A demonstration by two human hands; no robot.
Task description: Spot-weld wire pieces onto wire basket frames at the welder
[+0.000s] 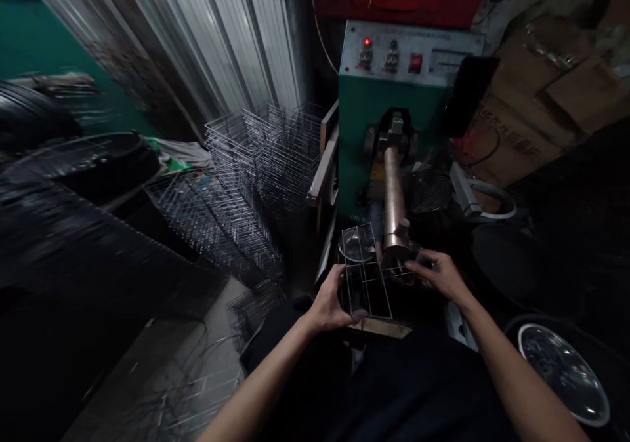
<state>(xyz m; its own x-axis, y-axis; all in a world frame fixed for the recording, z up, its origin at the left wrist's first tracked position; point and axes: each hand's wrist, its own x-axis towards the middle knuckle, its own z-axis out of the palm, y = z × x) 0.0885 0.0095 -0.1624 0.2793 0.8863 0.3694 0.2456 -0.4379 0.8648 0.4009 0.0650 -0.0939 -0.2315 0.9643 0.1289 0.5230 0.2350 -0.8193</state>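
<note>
My left hand [331, 303] grips a bent wire rack [377, 296] at its left and lower edge, with the thumb near its bend. The rack lies just under the thick metal cylinder arm [394, 199] of a green machine [355, 140] resembling a spot welder. My right hand [438, 275] is pinched closed beside the arm's lower end, close to the rack's right side. What sits between its fingertips is too dark and small to make out. Behind the rack is a round shiny dish [357, 244].
Stacked wire racks [231, 199] stand left of the machine. A round tray of shiny parts [564, 373] is at lower right. Cardboard boxes [522, 127] are piled behind at right. The control panel [394, 55] shows a red light. More wire pieces [197, 396] lie on the floor.
</note>
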